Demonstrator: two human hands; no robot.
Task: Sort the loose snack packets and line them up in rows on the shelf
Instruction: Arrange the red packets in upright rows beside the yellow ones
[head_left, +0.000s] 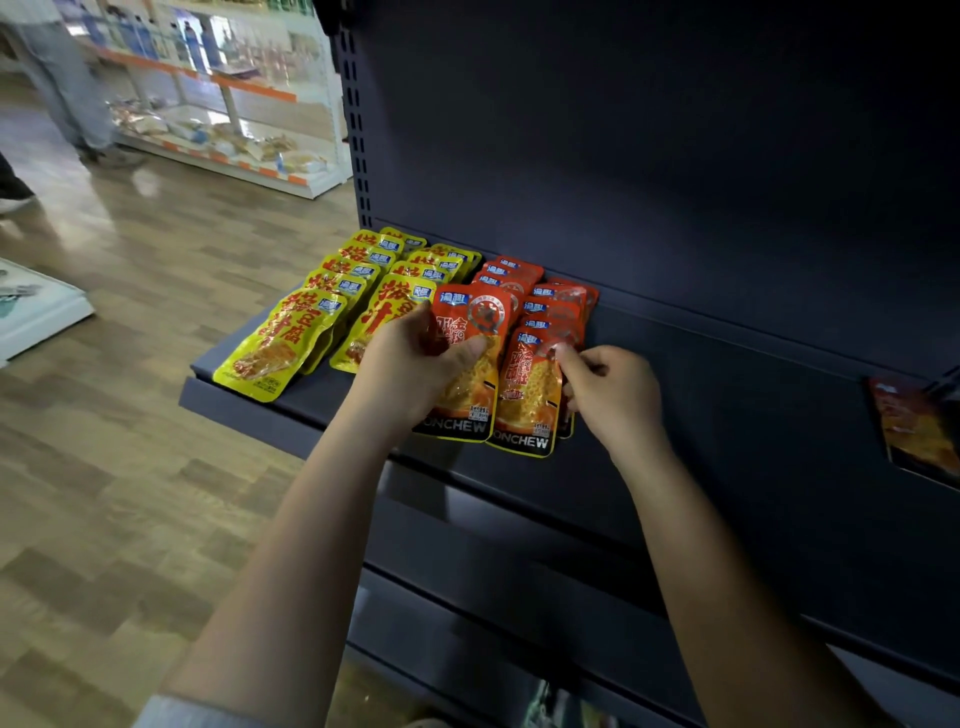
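Head view looks down on a dark blue shelf (701, 395) holding four rows of snack packets. Two rows of yellow packets (332, 306) sit at the left end; about six show in the outer row and about five in the inner one, overlapping like tiles. To their right run two rows of red packets (550, 306), each roughly five deep, though the back ones are partly covered and hard to count exactly. One more red packet (914, 431) lies alone far to the right on the shelf, well apart from the rows.

A left hand (415, 369) grips the front red packet (467, 353) of the left red row, thumb pressed on its face and fingers curled behind it. A right hand (613, 389) pinches the right edge of the neighbouring front packet (527, 400).

Both front red packets show "ONCHEW" in white along the bottom; the other printing is Chinese characters with a small blue logo.

Beyond lies a wood-pattern floor (130, 415), a white shelf unit (234, 104) with orange trim, and another person's legs (67, 88).
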